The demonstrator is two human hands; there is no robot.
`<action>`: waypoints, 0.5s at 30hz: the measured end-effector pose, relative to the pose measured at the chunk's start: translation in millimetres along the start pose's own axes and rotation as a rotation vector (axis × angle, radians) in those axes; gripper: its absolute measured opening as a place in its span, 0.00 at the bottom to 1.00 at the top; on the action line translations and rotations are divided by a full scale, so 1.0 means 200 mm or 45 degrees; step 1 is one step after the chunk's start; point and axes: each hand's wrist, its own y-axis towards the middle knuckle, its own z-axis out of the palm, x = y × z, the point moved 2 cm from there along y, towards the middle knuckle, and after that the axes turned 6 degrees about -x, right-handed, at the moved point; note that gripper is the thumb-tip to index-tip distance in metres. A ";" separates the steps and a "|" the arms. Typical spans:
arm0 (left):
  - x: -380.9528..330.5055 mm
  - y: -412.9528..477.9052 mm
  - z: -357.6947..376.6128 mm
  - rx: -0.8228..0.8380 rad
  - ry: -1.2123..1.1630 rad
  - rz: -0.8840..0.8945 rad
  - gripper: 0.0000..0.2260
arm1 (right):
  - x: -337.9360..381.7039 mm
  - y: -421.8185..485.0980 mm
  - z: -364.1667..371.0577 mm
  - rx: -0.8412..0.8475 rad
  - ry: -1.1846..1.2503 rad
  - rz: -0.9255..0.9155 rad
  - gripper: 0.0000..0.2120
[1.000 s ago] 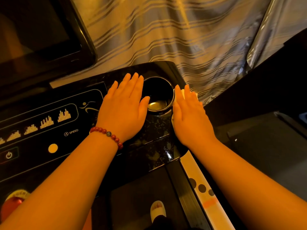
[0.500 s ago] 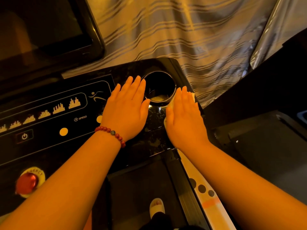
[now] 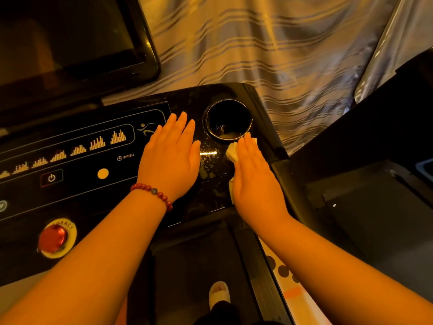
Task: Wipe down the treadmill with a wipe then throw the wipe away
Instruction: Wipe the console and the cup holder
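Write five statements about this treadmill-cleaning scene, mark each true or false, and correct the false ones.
1. The right hand presses flat on the pale crumpled wipe on the glossy black treadmill console. True.
2. The left hand grips the wipe. False: it lies flat on the console, holding nothing.
3. The round black cup holder sits just beyond the right hand's fingertips. True.
4. The red beaded bracelet is on the right wrist. False: it is on the left wrist.
5. A hand covers the round red emergency button. False: it is untouched, at the console's lower left.
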 end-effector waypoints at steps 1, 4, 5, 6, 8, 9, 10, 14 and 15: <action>0.01 -0.01 0.00 -0.006 -0.006 -0.001 0.24 | -0.01 0.02 -0.01 -0.011 0.014 0.001 0.34; 0.02 -0.02 0.00 -0.018 -0.018 0.005 0.24 | -0.01 0.08 -0.03 -0.063 0.010 -0.003 0.32; 0.03 -0.02 0.00 -0.021 -0.020 0.009 0.24 | -0.01 0.10 -0.04 -0.060 0.014 0.008 0.33; 0.03 -0.02 0.00 -0.022 -0.021 0.012 0.24 | -0.01 0.12 -0.04 -0.049 0.010 0.019 0.33; 0.03 -0.02 0.00 -0.017 -0.022 0.013 0.24 | -0.01 0.15 -0.03 -0.027 -0.060 0.001 0.34; 0.03 -0.02 0.00 -0.014 -0.021 0.013 0.25 | -0.01 0.17 -0.03 -0.016 -0.123 -0.042 0.33; 0.03 -0.02 0.00 -0.012 -0.020 0.013 0.25 | -0.01 0.18 -0.03 -0.007 -0.180 -0.101 0.32; 0.03 -0.01 -0.01 -0.016 -0.001 0.027 0.25 | 0.00 0.29 -0.06 0.027 -0.214 -0.215 0.28; 0.03 0.00 -0.01 -0.011 0.004 0.029 0.25 | -0.01 0.33 -0.08 0.017 -0.209 -0.213 0.27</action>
